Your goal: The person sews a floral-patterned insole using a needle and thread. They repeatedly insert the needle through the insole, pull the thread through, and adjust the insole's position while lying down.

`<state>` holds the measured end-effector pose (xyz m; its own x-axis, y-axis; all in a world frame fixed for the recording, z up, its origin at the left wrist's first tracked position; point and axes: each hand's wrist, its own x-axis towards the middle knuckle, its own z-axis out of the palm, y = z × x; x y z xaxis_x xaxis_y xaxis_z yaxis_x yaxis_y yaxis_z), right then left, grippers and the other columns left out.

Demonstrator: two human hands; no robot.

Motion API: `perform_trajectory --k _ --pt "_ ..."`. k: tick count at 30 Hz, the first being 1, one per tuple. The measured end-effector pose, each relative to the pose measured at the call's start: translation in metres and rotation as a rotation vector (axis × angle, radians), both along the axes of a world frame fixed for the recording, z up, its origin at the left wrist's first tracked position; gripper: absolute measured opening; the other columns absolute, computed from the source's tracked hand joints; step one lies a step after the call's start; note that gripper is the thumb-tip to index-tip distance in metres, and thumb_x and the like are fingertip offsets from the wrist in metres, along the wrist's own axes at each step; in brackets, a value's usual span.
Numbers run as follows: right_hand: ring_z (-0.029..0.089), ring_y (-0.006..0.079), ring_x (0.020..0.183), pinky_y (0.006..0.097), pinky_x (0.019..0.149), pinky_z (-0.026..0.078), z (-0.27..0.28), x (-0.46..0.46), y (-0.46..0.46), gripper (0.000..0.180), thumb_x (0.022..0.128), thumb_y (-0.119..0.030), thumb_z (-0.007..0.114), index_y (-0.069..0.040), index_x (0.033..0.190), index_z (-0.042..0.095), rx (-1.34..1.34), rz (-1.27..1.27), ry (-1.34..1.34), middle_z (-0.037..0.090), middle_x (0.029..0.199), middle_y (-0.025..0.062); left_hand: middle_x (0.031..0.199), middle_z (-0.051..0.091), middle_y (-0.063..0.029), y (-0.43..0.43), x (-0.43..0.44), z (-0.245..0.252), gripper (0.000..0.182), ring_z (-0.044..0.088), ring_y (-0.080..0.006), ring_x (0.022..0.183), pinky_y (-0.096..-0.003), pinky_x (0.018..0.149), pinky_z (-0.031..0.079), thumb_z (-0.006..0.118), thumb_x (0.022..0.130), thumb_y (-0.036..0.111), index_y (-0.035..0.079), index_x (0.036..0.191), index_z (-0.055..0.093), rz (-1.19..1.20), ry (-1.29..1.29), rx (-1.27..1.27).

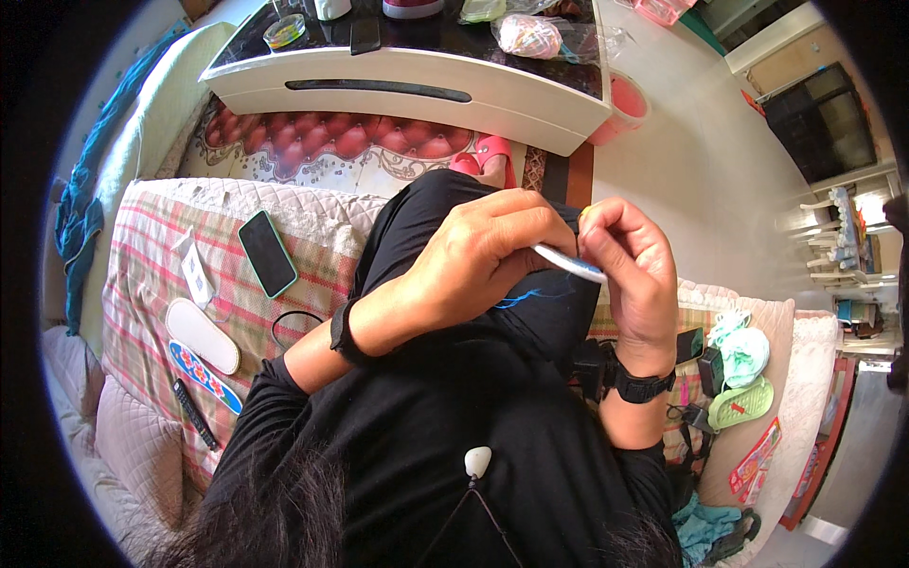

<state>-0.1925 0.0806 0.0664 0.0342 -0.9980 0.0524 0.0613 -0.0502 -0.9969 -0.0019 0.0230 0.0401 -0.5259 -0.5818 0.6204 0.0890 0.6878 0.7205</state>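
Over my lap, my left hand grips a thin, flat white-and-blue piece, seen edge-on; it may be an insole. My right hand is close beside it, thumb and forefinger pinched together at its far end. Something small and yellow shows at the right forefinger; whether the fingers hold a needle or thread cannot be told. Loose blue thread lies on the black cloth over my leg, below the piece. To the left on the sofa cover lie a plain white insole and a blue insole with red flowers.
A phone and a remote control lie on the checked cover at left. Ahead stands a white table with a dark top, bearing wrapped yarn. Mint yarn and a green slipper sole lie at right. A pink bin stands by the table.
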Motion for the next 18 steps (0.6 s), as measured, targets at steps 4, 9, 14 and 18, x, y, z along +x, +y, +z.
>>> perform_trajectory --k 4,9,14,18 --pt "0.052 0.0033 0.071 0.0182 0.065 0.041 -0.005 0.006 0.000 0.013 0.091 -0.016 0.070 -0.006 0.090 0.062 -0.053 -0.115 -0.169 0.060 0.082 -0.0029 0.086 0.063 -0.0096 -0.001 0.000 0.003 0.021 0.064 -0.0277 0.080 -0.0349 0.071 0.050 0.069 0.074 -0.006 0.003 0.093 0.065 -0.020 0.028 0.036" --pt "0.052 0.0034 0.071 0.0184 0.064 0.041 -0.004 0.000 -0.001 0.014 0.088 -0.016 0.073 -0.006 0.088 0.063 -0.023 0.034 -0.117 0.062 0.086 -0.0021 0.084 0.064 -0.0089 0.000 -0.001 0.003 0.019 0.064 -0.0273 0.080 -0.0344 0.070 0.050 0.071 0.076 -0.004 0.003 0.092 0.065 -0.026 0.059 0.114" --pt "0.052 0.0058 0.071 0.0189 0.059 0.038 -0.015 -0.005 -0.005 0.012 0.092 -0.015 0.068 -0.005 0.093 0.062 -0.085 -0.047 -0.323 0.062 0.092 0.0032 0.084 0.065 -0.0085 -0.002 0.000 0.001 0.019 0.065 -0.0241 0.081 -0.0326 0.072 0.050 0.071 0.075 -0.004 0.003 0.091 0.066 -0.129 0.056 0.096" --pt "0.058 0.0113 0.074 0.0227 0.056 0.048 -0.013 -0.067 -0.019 0.011 0.099 -0.015 0.057 -0.005 0.102 0.062 -0.178 -0.248 -0.801 0.062 0.115 0.0156 0.087 0.066 -0.0040 0.001 0.002 -0.003 0.014 0.063 -0.0129 0.079 -0.0285 0.072 0.052 0.070 0.084 0.001 0.001 0.097 0.065 -0.166 0.077 0.451"
